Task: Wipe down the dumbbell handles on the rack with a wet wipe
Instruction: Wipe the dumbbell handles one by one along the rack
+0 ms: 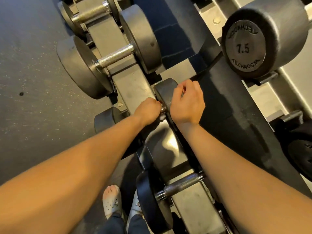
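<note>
White wipe [162,117] barely showed under the left hand [147,110], whose fingers curled round the dumbbell handle [163,109] on the rack [133,85]. The right hand [187,103] seemingly gripped that dumbbell's black head [164,92], fingers curled over its edge.

Left hand [148,109] and right hand [187,105] bare; forearms [76,166] bare up to the frame edge. Dark blue trousers [111,224], narrow at the ankle. Pale cream-grey clogs [112,202], round holes across the top, small charms plugged in. Toes show at one clog's front.
</note>
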Action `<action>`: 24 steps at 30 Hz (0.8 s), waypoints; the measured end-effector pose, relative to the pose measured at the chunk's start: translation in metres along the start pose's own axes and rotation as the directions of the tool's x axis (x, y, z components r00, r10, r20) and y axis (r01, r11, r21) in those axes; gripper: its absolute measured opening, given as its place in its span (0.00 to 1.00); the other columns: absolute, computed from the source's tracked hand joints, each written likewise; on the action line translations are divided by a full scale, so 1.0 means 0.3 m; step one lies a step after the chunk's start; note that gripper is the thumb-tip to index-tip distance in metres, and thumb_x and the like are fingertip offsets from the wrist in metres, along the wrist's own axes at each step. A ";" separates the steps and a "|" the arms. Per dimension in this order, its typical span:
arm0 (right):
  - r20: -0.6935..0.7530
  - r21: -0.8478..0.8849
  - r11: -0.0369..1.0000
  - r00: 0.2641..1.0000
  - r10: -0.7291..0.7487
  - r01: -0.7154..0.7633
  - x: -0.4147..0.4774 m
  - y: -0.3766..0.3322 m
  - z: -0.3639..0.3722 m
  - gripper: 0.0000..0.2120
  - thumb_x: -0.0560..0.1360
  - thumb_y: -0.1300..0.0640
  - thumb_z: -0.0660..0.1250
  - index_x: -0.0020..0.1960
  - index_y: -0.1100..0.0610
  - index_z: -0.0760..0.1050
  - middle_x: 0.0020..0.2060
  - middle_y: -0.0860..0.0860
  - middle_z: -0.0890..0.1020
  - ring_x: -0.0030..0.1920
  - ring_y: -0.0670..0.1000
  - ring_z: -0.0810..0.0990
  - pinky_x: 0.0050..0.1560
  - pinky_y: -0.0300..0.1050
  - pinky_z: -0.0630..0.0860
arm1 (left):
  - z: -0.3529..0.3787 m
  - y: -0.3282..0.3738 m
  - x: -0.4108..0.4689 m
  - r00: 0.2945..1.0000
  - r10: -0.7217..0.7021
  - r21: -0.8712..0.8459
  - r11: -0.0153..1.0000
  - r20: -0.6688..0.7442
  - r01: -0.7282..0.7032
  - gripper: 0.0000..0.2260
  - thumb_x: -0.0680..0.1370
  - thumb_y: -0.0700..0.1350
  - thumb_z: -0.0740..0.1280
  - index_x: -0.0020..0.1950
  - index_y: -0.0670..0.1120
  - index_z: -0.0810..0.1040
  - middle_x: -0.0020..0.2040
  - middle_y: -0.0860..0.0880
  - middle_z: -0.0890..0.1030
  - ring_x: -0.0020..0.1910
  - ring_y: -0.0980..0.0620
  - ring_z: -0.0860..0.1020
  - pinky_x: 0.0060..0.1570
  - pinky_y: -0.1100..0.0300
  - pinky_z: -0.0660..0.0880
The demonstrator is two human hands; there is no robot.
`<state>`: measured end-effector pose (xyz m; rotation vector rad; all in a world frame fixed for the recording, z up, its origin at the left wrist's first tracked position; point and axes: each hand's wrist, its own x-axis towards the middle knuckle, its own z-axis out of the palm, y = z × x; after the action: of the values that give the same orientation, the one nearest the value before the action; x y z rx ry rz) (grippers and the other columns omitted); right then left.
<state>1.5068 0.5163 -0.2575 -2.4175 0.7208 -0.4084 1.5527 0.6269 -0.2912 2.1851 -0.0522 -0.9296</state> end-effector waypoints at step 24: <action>0.027 -0.022 0.999 0.999 -0.028 0.029 -0.005 0.011 0.001 0.18 0.80 0.48 0.49 0.46 0.56 0.74 0.42 0.51 0.74 0.42 0.51 0.73 0.37 0.52 0.75 | -0.081 -0.055 0.021 0.938 -0.227 -0.334 0.890 0.263 0.309 0.16 0.83 0.50 0.67 0.54 0.36 0.83 0.38 0.41 0.86 0.34 0.46 0.84 0.40 0.54 0.81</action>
<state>1.5045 0.5152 -0.2599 -2.4524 0.6835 -0.3806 1.5689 0.6521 -0.2946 1.7572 0.3100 -1.2245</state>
